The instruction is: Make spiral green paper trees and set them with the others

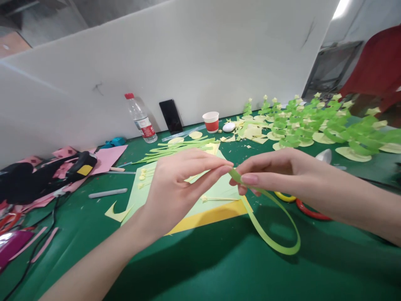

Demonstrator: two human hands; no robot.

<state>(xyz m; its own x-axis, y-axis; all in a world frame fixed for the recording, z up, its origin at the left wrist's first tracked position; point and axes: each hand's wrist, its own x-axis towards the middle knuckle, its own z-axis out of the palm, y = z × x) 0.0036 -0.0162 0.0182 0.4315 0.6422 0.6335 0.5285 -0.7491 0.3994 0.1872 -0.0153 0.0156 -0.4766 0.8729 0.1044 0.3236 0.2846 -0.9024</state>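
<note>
Between my two hands is a long green paper strip, its free length hanging in a wide loop below my fingers. My left hand pinches one end between thumb and fingertips. Just beside it, my right hand grips the strip between thumb and fingers. Under my hands lie pale green paper sheets with a yellow edge strip. A thin stick with a small paper star rests on the sheets, and several more lie by my left hand.
Several green paper plants on round bases crowd the back right. Along the white partition stand a bottle, a phone and a paper cup. Scissors lie beneath my right wrist; a tape measure is at left.
</note>
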